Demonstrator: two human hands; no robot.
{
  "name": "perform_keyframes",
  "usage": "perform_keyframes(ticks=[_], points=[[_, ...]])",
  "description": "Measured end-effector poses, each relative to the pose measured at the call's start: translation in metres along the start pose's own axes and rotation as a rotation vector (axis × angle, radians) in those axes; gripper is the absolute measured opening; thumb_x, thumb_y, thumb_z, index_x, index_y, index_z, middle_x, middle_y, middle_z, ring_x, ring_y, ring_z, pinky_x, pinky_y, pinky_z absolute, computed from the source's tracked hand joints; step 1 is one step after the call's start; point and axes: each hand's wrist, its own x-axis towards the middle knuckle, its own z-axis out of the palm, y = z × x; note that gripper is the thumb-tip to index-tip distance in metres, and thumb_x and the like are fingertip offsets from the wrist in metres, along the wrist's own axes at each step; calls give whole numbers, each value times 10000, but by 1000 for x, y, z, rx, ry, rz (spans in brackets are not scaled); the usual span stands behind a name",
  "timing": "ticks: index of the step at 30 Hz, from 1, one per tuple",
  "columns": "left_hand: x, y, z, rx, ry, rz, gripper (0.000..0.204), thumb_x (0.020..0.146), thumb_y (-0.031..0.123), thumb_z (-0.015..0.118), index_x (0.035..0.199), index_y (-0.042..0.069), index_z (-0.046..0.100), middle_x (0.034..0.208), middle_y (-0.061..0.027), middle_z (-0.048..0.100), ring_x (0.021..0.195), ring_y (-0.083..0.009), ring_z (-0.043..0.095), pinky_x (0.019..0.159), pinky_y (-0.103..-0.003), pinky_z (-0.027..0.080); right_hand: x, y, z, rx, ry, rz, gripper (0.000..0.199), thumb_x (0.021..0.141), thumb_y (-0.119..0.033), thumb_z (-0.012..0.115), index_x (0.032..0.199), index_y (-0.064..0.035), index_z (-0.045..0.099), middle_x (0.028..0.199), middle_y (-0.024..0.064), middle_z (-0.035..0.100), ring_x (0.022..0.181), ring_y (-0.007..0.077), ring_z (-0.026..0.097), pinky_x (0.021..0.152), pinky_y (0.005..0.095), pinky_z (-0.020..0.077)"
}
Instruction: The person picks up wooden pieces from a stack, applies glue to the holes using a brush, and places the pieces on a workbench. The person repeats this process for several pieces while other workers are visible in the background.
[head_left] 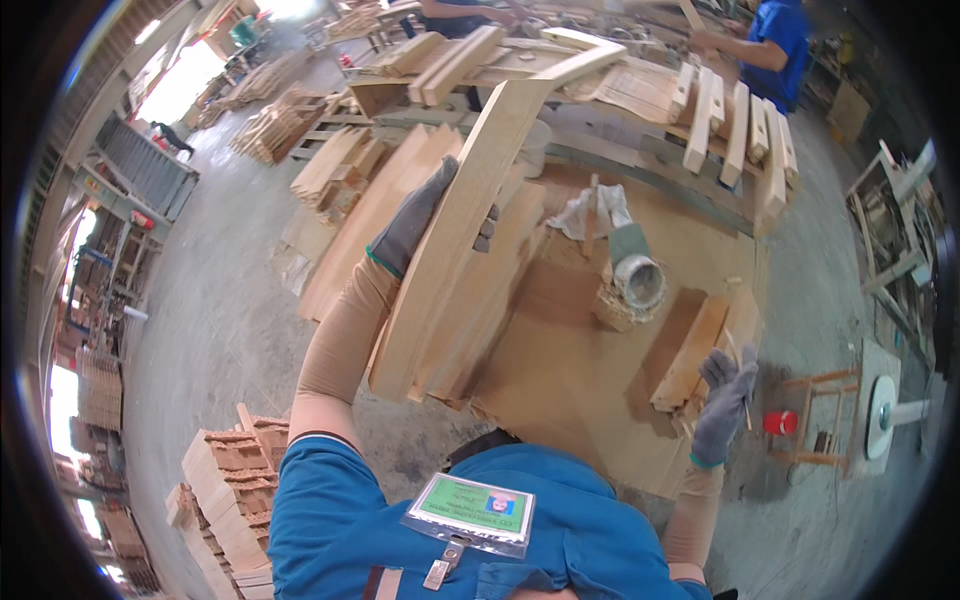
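Observation:
My left hand, in a grey glove, grips a long, thick wooden board by its edges and holds it slanting upward. Its fingertips show on the board's right side. My right hand, gloved too, is low on the right with a thin wooden stick between thumb and fingers. Just left of that hand lie short wooden blocks on the cardboard-covered bench. Farther up the bench stands a round, crusted pot, with crumpled white plastic and an upright stick behind it.
Wide boards lean left of the bench. Beyond it, a worktable holds wooden legs and a joined frame. A person in blue works at the far right. Stacked wood is at lower left; a red bucket is right.

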Motion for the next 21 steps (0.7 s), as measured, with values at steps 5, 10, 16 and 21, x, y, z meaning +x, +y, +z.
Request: perform_keyframes(ticks=[5,10,16,21], points=[[33,-70,13,-57,-33,-122,693,936,631,406,1218,11,532,908,-110,613,737,-194,613,627,-337,537,5,-3,-3,-117,-71,43,338,1005,-262,494,1169,22,580,860,56,599,749,122,575,695,269,503],[62,-128,35,108,50,-109,593,911,556,548,1175,26,570,889,-69,613,708,-160,620,613,-319,552,20,-2,31,-163,-116,24,80,902,-76,644,928,-11,606,786,36,608,687,99,583,620,239,509],[109,-164,51,247,26,-172,621,886,544,597,1214,17,571,939,-66,623,763,-142,632,606,-288,563,72,50,58,-67,-135,-55,64,862,-18,668,876,-27,606,782,24,614,695,95,604,642,233,536],[151,-186,39,387,-43,-166,705,839,560,648,1320,57,536,1050,-51,635,891,-142,610,906,-331,514,104,105,69,-148,-224,-18,82,856,-20,677,891,-40,606,841,31,632,765,108,634,736,253,558]])
